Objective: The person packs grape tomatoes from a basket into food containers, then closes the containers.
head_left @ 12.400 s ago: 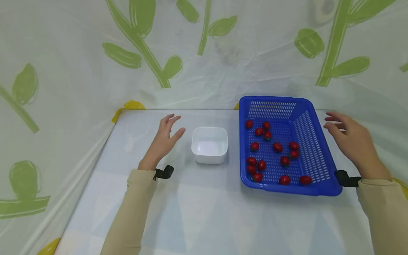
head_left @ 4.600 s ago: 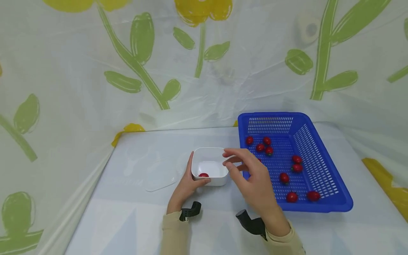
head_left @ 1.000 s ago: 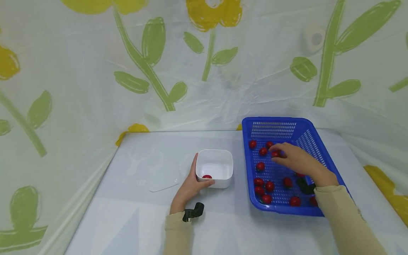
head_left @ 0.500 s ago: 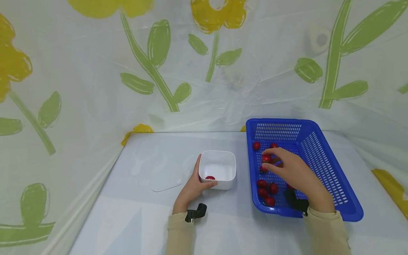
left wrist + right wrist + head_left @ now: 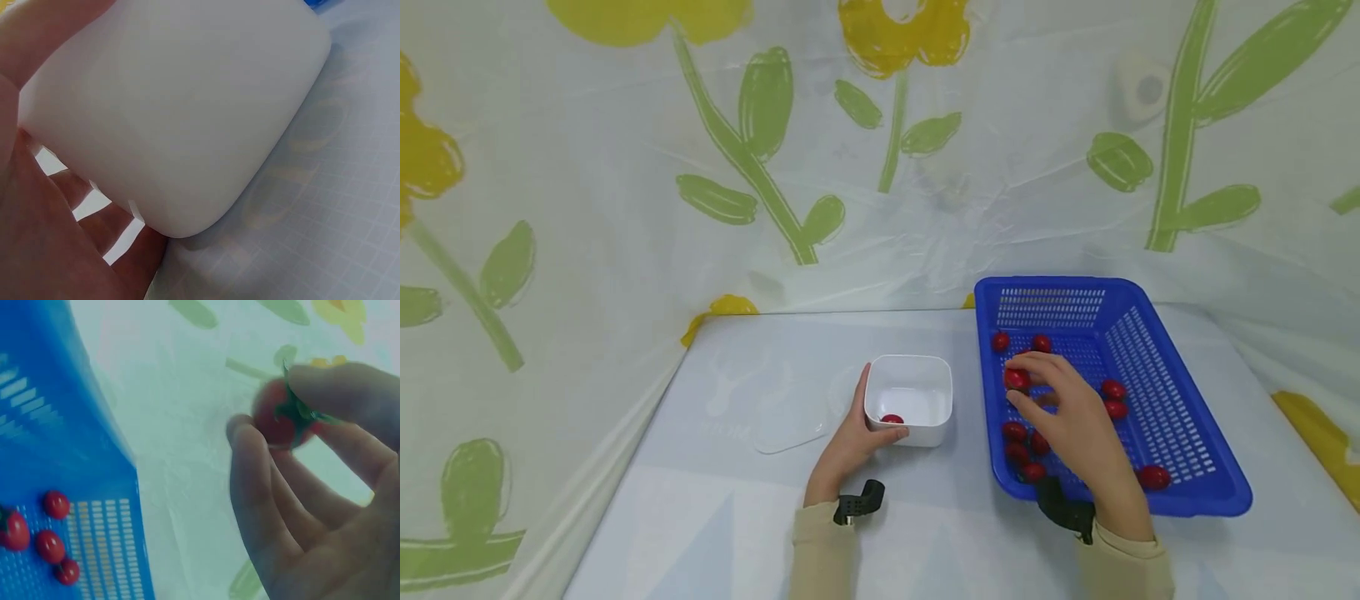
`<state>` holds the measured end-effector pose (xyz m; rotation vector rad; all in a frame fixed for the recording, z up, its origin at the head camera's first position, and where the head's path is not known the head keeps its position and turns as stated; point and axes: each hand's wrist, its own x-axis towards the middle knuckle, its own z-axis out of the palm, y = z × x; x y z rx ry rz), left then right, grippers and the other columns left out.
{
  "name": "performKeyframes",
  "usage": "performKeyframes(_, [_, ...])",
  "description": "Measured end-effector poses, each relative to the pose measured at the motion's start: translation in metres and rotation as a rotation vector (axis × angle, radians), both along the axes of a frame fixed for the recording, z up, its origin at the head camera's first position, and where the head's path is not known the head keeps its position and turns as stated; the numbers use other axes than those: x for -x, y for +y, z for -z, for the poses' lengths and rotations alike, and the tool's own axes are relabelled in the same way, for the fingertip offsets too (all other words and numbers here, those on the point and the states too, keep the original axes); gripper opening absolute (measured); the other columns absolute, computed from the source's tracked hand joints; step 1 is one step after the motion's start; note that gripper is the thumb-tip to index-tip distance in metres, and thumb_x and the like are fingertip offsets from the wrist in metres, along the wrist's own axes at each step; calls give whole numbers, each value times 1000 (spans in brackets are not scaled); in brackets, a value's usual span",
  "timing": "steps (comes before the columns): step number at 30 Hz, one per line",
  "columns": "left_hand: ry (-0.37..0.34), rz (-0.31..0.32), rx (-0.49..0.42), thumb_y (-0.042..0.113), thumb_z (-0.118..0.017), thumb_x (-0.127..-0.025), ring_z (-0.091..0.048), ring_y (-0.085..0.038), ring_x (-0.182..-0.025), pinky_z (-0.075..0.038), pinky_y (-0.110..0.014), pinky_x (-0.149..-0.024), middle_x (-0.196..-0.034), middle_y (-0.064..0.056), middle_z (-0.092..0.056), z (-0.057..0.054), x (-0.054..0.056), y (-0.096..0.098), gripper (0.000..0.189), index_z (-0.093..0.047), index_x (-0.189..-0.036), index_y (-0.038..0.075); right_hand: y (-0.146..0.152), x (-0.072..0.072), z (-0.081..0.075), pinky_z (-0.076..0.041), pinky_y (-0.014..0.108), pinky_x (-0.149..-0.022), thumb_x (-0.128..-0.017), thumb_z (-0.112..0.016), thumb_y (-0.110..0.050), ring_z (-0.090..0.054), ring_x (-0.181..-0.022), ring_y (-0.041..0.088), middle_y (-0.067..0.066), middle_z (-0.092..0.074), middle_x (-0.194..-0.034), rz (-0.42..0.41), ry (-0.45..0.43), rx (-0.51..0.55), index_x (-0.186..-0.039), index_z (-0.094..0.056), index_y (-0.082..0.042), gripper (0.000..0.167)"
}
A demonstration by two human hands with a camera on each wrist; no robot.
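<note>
My left hand (image 5: 848,446) grips a small white square box (image 5: 928,436), thumb over its near rim and fingers along its left side. The box's plain outer wall (image 5: 187,106) fills much of the left wrist view. Inside the box lies a red cherry tomato (image 5: 892,420), partly hidden by the near rim. My right hand (image 5: 1082,429) pinches another cherry tomato (image 5: 274,415) between thumb and fingertips, its green stem cap showing. That hand hovers over the left part of a blue mesh basket (image 5: 1183,396) and hides some of the cherry tomatoes in it.
Several cherry tomatoes (image 5: 1113,389) lie scattered on the basket floor. A clear, flat plastic sheet (image 5: 790,421), like a lid, lies left of the box. Behind the table hangs a white curtain (image 5: 625,167) with printed flowers and leaves.
Earliest, both hands were apart from the empty box. My left hand has since taken hold of it, and a tomato lies inside. Lately my right hand picked up another tomato and moved left.
</note>
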<state>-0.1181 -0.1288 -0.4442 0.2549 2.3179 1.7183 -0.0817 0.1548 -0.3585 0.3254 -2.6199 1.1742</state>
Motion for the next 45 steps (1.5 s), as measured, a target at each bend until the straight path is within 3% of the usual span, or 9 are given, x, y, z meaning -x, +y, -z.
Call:
performKeyframes(6, [10,-14,-31,25,-75,-72,-32,-28,-120,-25,-45,-98,-143,-7,-21,-1,2,-4,106,3,-144,28,-13,7,0,-47,26,-76,-86,-59,-21,-50,-98,14,-1,-52,-118,42,57,105,-121,-54,-20,35])
performKeyframes(13, [-5,-14,-37,26,-75,-71,-33,-28,-119,-26,-44,-97,-143,-6,-22,1,-2,-3,106,2,-143,30,-31,6,6,-49,29,-73,-85,-61,-25,-53,-94,11,-4,-51,-119,77,62,144,-121,-55,-21,36])
performKeyframes(16, [4,-5,-44,26,-75,-71,-34,-27,-118,-27,-44,-96,-142,-5,-23,2,-1,0,105,1,-144,29,-40,5,5,-49,24,-70,-83,-63,-24,-53,-92,10,-4,-49,-121,88,74,132,-119,-56,-20,37])
performKeyframes(24, [-2,-2,-73,24,-76,-70,-34,-28,-118,-28,-44,-96,-142,-7,-23,2,4,1,105,-1,-144,28,-74,3,10,-50,26,-68,-80,-66,-12,-52,-93,9,-1,-48,-119,9,83,139,-116,-57,-14,37])
performKeyframes(30, [-19,-33,-65,29,-77,-68,-37,-22,-113,-36,-41,-90,-138,3,-28,18,8,-2,105,-3,-141,39,-94,4,20,-49,21,-64,-80,-65,-10,-52,-92,7,-4,-48,-117,-56,85,133,-114,-59,-15,35])
performKeyframes(35, [3,-57,-53,38,-78,-66,-37,-20,-114,-37,-41,-90,-138,8,-27,32,9,-2,104,-4,-138,45,-105,5,29,-49,23,-62,-80,-66,-13,-51,-89,6,-4,-50,-115,-74,55,70,-114,-59,-18,35])
performKeyframes(40, [41,-77,-41,41,-78,-64,-36,-20,-115,-38,-43,-90,-139,8,-26,36,13,-2,103,-5,-138,47,-112,8,38,-48,20,-62,-81,-66,-18,-51,-87,5,-5,-50,-112,-81,21,21,-113,-59,-20,33])
performKeyframes(45, [44,-77,-41,42,-78,-63,-38,-21,-114,-38,-43,-89,-138,10,-26,37,10,-2,104,-6,-138,47,-115,7,47,-49,21,-67,-80,-67,-18,-53,-89,7,-4,-49,-114,-10,-55,-2,-113,-58,-21,34])
